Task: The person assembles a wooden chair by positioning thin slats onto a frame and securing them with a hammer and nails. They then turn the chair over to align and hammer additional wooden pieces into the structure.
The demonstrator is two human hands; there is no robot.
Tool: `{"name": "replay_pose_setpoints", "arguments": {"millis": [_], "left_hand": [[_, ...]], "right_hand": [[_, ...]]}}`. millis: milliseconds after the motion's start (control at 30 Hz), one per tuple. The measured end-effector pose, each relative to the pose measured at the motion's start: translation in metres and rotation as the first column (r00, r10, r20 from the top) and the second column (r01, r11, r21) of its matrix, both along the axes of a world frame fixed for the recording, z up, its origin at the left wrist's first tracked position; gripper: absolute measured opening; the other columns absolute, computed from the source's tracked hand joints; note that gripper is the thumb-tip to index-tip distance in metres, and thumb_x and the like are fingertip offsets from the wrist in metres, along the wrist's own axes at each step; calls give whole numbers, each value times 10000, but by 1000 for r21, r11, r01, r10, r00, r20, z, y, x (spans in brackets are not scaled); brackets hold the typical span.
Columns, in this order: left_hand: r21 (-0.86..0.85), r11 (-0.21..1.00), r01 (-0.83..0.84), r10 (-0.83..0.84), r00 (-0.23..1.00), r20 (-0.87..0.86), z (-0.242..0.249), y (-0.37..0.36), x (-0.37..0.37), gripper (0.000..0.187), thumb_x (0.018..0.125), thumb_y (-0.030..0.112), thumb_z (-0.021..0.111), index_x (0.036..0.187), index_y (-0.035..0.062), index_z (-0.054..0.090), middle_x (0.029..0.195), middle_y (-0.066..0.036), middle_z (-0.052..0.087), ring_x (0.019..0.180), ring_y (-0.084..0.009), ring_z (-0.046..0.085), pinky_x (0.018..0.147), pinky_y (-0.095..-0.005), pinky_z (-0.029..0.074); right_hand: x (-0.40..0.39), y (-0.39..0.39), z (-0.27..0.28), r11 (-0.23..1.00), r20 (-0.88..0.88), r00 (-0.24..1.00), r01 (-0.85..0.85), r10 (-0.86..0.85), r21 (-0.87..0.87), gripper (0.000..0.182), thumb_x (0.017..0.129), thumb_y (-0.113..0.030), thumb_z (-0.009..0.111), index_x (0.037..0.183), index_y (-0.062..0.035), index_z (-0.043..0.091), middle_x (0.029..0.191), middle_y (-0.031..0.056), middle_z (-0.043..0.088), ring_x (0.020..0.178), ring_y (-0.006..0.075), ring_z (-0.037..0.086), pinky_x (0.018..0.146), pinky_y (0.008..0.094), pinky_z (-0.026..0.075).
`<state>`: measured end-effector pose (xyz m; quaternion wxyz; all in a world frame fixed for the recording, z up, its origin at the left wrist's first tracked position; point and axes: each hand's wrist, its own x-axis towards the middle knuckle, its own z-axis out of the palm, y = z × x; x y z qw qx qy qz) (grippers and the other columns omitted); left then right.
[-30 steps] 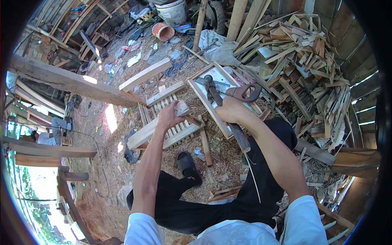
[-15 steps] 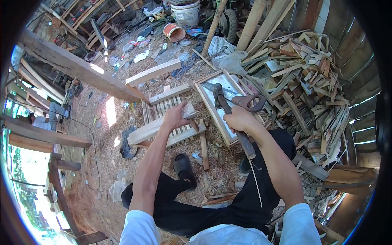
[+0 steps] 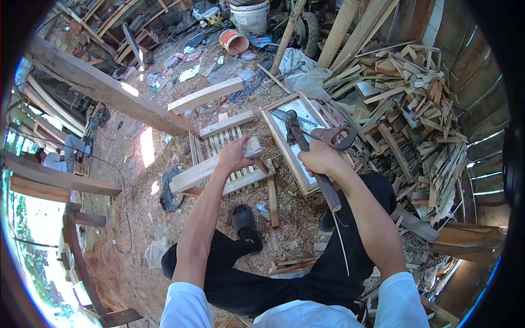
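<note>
My right hand (image 3: 319, 157) is closed around the wooden handle of a hammer (image 3: 330, 192). The hammer's metal head points away from me, above a wood-framed panel (image 3: 280, 140) with a pale, shiny surface. On that panel lies a handsaw (image 3: 334, 137) with a brown handle, partly behind the hammer. My left hand (image 3: 235, 156) grips a thick wooden beam (image 3: 192, 176) near its right end, with the fingertips partly hidden. The beam is the nearest bar of a slatted wooden frame (image 3: 225, 143) low over the ground.
A large heap of wood offcuts (image 3: 407, 104) fills the right side. A thick post (image 3: 104, 90) slants across the left. Wood shavings and litter cover the ground. A white bucket (image 3: 249, 21) and a reddish tub (image 3: 234, 42) are at the back. Another person (image 3: 75, 150) is at far left.
Almost nothing differs. The camera view has shifted very slightly, while both hands keep their holds on the hammer and the beam.
</note>
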<state>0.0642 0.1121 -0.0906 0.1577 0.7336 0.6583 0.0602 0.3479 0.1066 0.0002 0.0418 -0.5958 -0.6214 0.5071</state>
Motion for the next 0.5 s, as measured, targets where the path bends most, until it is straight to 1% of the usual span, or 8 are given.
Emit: {"name": "replay_pose_setpoints", "arguments": {"millis": [167, 300, 500], "left_hand": [[40, 999, 24, -25, 1000, 18, -1, -1, -4, 751, 552, 295, 815, 1213, 78, 533, 1015, -224, 664, 933, -414, 635, 836, -472, 505], [26, 999, 19, -19, 1000, 1, 1, -2, -3, 751, 551, 300, 817, 1214, 88, 533, 1011, -222, 667, 925, -418, 635, 829, -476, 506], [9, 1000, 3, -3, 1000, 0, -1, -2, -4, 748, 557, 306, 817, 1216, 97, 530, 1028, -218, 662, 951, -411, 630, 843, -474, 501]], "right_hand": [[0, -1, 3, 1000, -4, 1000, 17, -17, 6, 292, 753, -178, 505, 610, 40, 634, 631, 184, 649, 645, 298, 669, 667, 399, 521], [-1, -1, 4, 1000, 3, 1000, 21, -21, 4, 300, 758, -184, 504, 608, 42, 632, 634, 185, 650, 651, 298, 670, 680, 402, 520], [-2, -1, 4, 1000, 14, 1000, -19, 19, -2, 270, 738, -169, 509, 600, 25, 637, 657, 193, 652, 688, 311, 670, 702, 412, 517]]}}
